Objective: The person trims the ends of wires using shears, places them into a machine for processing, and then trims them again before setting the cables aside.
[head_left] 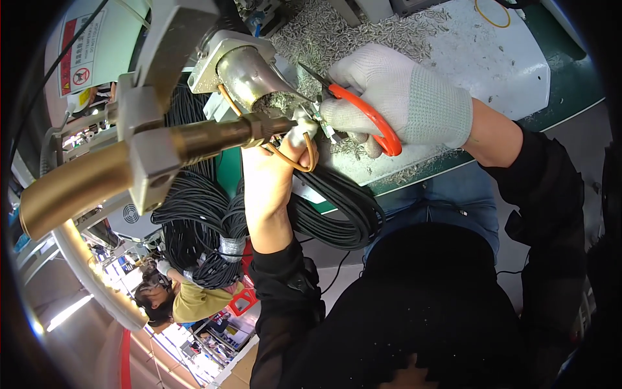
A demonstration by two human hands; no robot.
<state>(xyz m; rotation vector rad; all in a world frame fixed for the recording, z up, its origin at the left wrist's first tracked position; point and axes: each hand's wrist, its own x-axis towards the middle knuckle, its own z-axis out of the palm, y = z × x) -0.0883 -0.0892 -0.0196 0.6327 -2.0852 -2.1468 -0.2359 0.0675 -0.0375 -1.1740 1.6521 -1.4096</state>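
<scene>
My right hand (392,97), in a white knitted glove, is closed around a pair of scissors (370,115) with red handles and dark blades. The blades point up and left. My left hand (299,139) has white coverings on its fingertips and is partly hidden behind a brass-coloured tube (214,139). Its fingers pinch at a small part (326,123), green and silvery, that looks like a connector or tiny board. My right fingers are close to that part too. A brown cable (285,159) loops by the left hand. Just above is a curved metal nozzle (249,74).
Piles of small silvery clippings (337,32) cover part of the white work plate (512,71). A yellow ring (492,23) lies at its far edge. Coils of black cable (343,217) hang below the bench. A person in yellow (197,301) works at the lower left.
</scene>
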